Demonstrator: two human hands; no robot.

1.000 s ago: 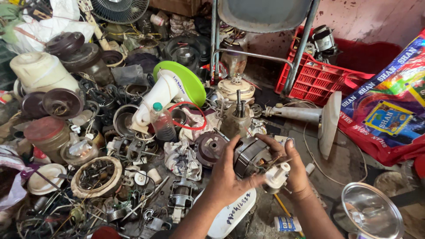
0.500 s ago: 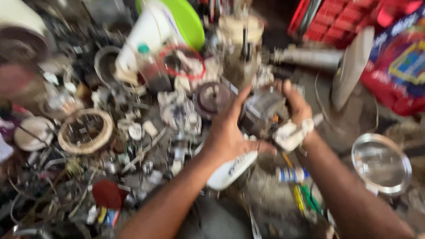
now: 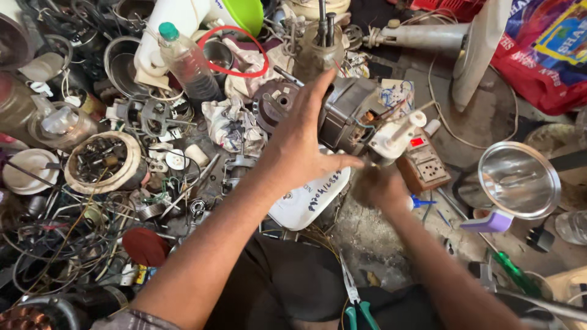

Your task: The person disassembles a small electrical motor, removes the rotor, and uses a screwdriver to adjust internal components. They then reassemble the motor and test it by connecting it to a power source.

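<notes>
My left hand (image 3: 301, 142) rests with fingers spread on the side of a grey electric motor (image 3: 346, 117) with coloured wires on it. A white plastic switch piece (image 3: 396, 137) hangs off the motor's right side. My right hand (image 3: 380, 188) is blurred just below that white piece, and I cannot tell whether it grips anything. Under both hands lies a white oval plastic cover (image 3: 309, 201) with handwriting on it.
Scrap parts cover the floor on the left: wound coils (image 3: 103, 160), a plastic bottle (image 3: 186, 61), tangled wires (image 3: 55, 232). A socket box (image 3: 423, 165), a shiny metal bowl (image 3: 518, 180), a fan stand (image 3: 428, 36), green-handled pliers (image 3: 356, 308) and a red sack (image 3: 544, 49) lie on the right.
The camera has dropped closer over the pile. The motor, held up in both hands before, now sits lower, with my left hand spread on it and my right hand moved below it.
</notes>
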